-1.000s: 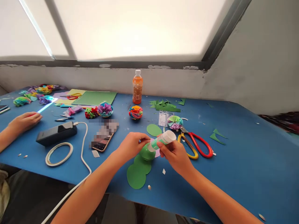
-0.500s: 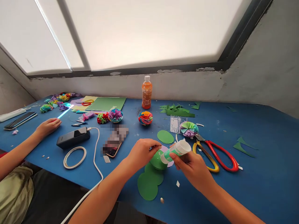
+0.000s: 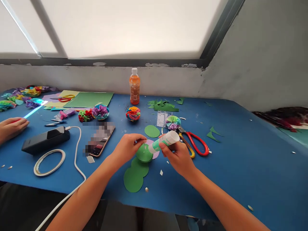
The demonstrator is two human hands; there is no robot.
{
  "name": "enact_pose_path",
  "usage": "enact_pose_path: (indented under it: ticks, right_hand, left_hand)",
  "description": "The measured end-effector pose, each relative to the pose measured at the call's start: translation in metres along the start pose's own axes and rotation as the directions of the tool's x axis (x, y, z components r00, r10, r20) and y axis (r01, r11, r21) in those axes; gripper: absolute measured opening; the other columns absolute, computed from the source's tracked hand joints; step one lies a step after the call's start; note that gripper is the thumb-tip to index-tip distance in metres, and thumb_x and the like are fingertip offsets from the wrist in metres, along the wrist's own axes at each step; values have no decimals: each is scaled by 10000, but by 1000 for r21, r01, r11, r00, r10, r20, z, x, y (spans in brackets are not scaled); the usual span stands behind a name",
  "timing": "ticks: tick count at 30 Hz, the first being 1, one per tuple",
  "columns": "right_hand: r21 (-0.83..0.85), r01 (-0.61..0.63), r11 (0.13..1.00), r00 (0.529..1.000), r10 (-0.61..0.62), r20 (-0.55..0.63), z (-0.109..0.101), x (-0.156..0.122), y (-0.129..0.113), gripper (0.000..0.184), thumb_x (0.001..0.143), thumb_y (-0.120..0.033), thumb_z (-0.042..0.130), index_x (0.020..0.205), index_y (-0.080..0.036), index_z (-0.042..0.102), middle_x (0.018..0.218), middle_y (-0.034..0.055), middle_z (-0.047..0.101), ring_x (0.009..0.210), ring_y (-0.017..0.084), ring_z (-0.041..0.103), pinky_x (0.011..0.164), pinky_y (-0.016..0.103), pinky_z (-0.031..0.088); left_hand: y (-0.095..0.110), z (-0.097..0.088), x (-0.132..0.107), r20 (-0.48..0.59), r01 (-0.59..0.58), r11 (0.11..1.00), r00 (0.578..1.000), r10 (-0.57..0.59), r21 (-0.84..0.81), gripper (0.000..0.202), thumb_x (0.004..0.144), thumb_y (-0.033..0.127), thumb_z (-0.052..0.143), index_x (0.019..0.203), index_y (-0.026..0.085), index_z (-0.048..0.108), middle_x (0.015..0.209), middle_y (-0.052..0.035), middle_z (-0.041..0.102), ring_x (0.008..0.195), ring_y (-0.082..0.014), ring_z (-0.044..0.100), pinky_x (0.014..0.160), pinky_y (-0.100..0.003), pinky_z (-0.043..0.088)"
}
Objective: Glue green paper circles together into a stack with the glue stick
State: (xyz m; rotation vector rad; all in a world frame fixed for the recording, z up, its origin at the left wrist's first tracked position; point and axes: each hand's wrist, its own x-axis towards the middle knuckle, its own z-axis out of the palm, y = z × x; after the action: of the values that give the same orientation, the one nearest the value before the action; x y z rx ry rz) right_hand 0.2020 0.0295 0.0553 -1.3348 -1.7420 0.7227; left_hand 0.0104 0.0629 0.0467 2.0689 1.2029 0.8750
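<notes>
My right hand (image 3: 179, 157) is wrapped around a white glue stick (image 3: 164, 141) with a green label, tilted so its lower left end is over a green paper circle (image 3: 144, 154). Whitish marks show on that circle. With fingertips pinched, my left hand (image 3: 127, 146) holds the circle's upper edge. Under it, partly covered, lies a pale purple paper piece (image 3: 156, 153). Closer to me, overlapping green paper circles (image 3: 133, 180) rest on the table, and one more green circle (image 3: 152, 131) lies just beyond my hands.
Red-and-yellow scissors (image 3: 198, 144) lie right of my hand beside a pastel paper pompom (image 3: 173, 122). An orange drink bottle (image 3: 134, 87) stands at the back. Left are a phone (image 3: 106, 138), a power bank (image 3: 47, 139) with white cable, a tape ring (image 3: 49, 162) and another person's hand (image 3: 14, 126).
The view has turned right, so everything sits further left in it. My hands keep the same hold, the glue stick staying tilted over the green circle.
</notes>
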Motion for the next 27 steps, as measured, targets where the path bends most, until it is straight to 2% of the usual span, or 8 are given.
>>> enact_pose_path:
  ticks: [4,8,13,16,21,27]
  right_hand:
    - [-46,9,999,999,-8,34,5,-2,0,391,809,-531,469,837,-155,568,493,-12,497,449,124,450,434,244,340]
    - [-81,50,995,997,-45,63,9,-2,0,362,815,-517,476,835,-166,563,482,-28,476,438,109,405,437,237,309]
    - [-130,90,987,995,-83,59,9,-2,0,333,809,-497,490,806,-172,565,480,-45,427,432,92,339,436,231,272]
    - [-124,64,990,998,-59,38,6,0,3,307,808,-464,489,831,-169,566,491,-43,423,441,97,352,438,235,275]
    - [116,-53,992,998,55,-20,3,8,12,307,816,-453,468,904,-164,521,520,-32,480,465,116,437,445,242,333]
    - [350,-126,928,992,124,29,9,15,18,362,783,-540,487,834,-184,449,502,-61,478,409,84,391,414,230,323]
  left_hand:
    - [0,1,-1,30,-13,1000,999,13,5,211,831,274,507,861,174,691,855,-30,717,717,-159,601,646,-244,449]
    - [2,1,-2,61,-17,1000,998,17,15,230,838,290,493,866,175,691,858,-29,716,703,-156,591,640,-249,442]
    - [3,0,-1,41,-16,1000,999,16,15,216,834,290,499,849,175,682,822,-20,708,680,-143,584,648,-236,446]
    - [4,-1,-1,15,4,1000,1000,-3,-14,204,834,281,493,848,169,663,807,-19,696,696,-142,585,643,-229,451]
    - [6,-3,-1,2,53,994,999,-53,-93,203,826,307,505,880,162,636,821,-25,686,718,-145,585,636,-232,456]
    - [9,-5,-2,53,31,994,998,-25,-107,198,830,294,482,855,168,632,817,-19,674,716,-142,569,644,-239,448]
